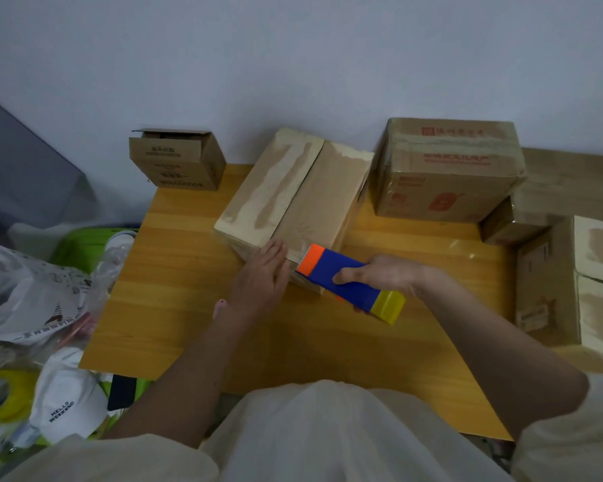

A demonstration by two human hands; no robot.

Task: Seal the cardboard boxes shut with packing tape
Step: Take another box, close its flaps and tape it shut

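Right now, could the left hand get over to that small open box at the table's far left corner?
Probably yes: the left hand lies flat on the middle box, and only bare table lies between it and the small open box.

Middle box point(293, 200) on table point(174, 273), between two other boxes point(178, 161) point(446, 168).

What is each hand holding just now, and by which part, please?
The right hand grips the tape dispenser around its blue middle. The left hand holds nothing; it presses flat on the box.

Brown cardboard box point(293, 200) on table, flaps closed, angled; blue-orange-yellow tape dispenser point(349, 283) at near seam edge.
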